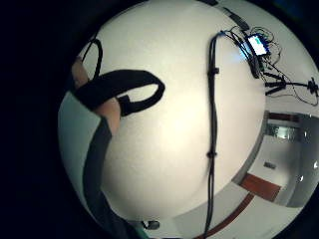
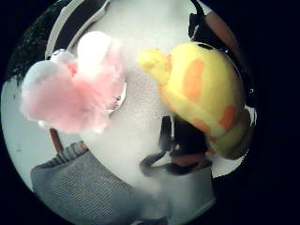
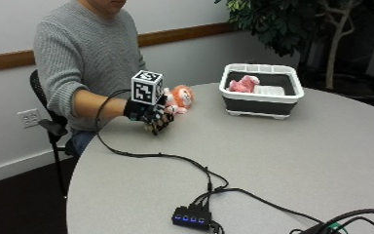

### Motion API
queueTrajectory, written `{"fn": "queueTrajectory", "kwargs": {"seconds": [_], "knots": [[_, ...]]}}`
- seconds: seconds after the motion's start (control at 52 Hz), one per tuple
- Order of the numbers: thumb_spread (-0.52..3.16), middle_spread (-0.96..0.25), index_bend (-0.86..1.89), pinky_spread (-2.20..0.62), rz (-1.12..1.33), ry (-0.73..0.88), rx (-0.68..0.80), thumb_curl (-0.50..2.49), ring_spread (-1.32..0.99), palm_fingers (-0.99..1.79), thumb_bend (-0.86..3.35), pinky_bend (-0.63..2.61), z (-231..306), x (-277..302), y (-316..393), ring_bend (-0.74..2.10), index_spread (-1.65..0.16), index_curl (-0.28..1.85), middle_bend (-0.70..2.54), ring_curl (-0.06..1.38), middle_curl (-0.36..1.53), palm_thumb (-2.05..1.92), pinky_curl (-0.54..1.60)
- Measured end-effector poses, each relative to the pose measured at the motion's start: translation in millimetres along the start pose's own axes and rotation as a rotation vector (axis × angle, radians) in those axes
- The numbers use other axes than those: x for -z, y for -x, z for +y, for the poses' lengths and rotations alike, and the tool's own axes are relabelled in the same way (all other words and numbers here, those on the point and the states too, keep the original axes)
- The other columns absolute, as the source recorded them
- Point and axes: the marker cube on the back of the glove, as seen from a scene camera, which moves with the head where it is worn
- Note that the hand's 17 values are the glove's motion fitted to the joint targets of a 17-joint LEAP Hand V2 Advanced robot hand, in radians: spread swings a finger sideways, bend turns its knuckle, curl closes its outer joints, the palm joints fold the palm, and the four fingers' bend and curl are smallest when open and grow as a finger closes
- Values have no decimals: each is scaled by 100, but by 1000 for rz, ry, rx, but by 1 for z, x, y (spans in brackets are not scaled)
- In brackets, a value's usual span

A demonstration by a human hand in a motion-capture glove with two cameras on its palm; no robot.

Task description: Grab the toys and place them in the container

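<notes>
From the outside view I see my gloved right hand [image 3: 149, 116] raised just above the round grey table [image 3: 290, 161], near the edge closest to the person's grey sweater [image 3: 83, 53]. I cannot tell from that angle whether the fingers are curled round anything. The thumb-side palm view helps somewhat: a yellow plush toy with orange patches [image 2: 206, 93] fills the side of that picture next to the hand's straps and bare fingertips, so it sits very close to the palm, but I cannot say for sure that it is gripped. In the same view a pink fluffy toy [image 2: 75, 89] lies on the tabletop a little apart from the yellow one, with the sweater showing beyond it.

Just past the hand in the outside view, an orange-and-white plush toy [image 3: 179, 99] rests on the table, touching or nearly touching the glove's far side.

Farther across the table stands the container [image 3: 261, 100], white-rimmed with dark walls. A pink toy [image 3: 242, 84] already lies inside it, beside something white and ribbed.
</notes>
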Motion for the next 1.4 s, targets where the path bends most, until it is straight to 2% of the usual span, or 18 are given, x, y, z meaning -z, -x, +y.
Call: {"fn": "queueTrajectory", "kwargs": {"seconds": [0.096, 0.25, 0.384, 0.538, 0.692, 0.807, 0.903, 1.018, 1.095, 1.114, 1.172, 1.211, 1.364, 1.403], "knots": [[143, -27, 15, -33, -46, -16, -25, 38, -42, 67, 7, 100, -17, 46, -14, 120, -35, 18, 81, 49, 57, 27, 33], [139, -28, 18, -34, -125, -178, -64, 42, -43, 67, 9, 98, -49, 167, -58, 118, -35, 20, 81, 48, 59, 36, 33], [132, -27, 19, -34, -128, -250, -59, 47, -44, 70, 10, 95, -72, 220, -64, 115, -35, 23, 80, 48, 61, 44, 33], [127, -28, 19, -34, -227, -238, -11, 51, -45, 72, 8, 94, -124, 231, -29, 114, -35, 26, 80, 48, 63, 47, 32], [125, -27, 18, -34, -303, -227, 130, 53, -45, 72, 5, 92, -195, 223, 68, 114, -35, 28, 79, 48, 66, 48, 33], [130, -27, 18, -32, -254, -215, 228, 51, -45, 70, 2, 89, -241, 225, 153, 114, -35, 29, 78, 49, 66, 45, 32], [133, -27, 17, -32, -141, -227, 279, 50, -45, 68, 1, 88, -268, 228, 197, 114, -35, 30, 78, 49, 67, 43, 32], [136, -27, 16, -31, -79, -223, 290, 49, -45, 66, 0, 88, -286, 229, 208, 114, -36, 30, 76, 48, 67, 42, 32], [138, -27, 17, -30, 63, -228, 63, 48, -45, 66, -1, 88, -302, 225, 194, 114, -36, 31, 75, 48, 67, 42, 32], [138, -27, 16, -30, 63, -224, 54, 48, -45, 65, -1, 88, -304, 224, 193, 114, -36, 31, 75, 48, 67, 41, 32], [139, -27, 15, -30, -79, -202, 191, 47, -45, 65, -1, 88, -302, 224, 202, 114, -36, 30, 75, 48, 68, 41, 32], [140, -27, 16, -30, -109, -190, 232, 47, -44, 63, -1, 88, -302, 222, 201, 115, -36, 31, 73, 49, 67, 41, 33], [141, -27, 14, -20, -140, -192, 217, 43, -40, 19, -3, 102, -297, 220, 186, 103, -36, 33, 45, 47, 59, 30, 38], [140, -27, 14, -17, -146, -196, 210, 42, -39, 16, -3, 104, -294, 221, 185, 101, -36, 32, 42, 46, 57, 27, 38]]}}
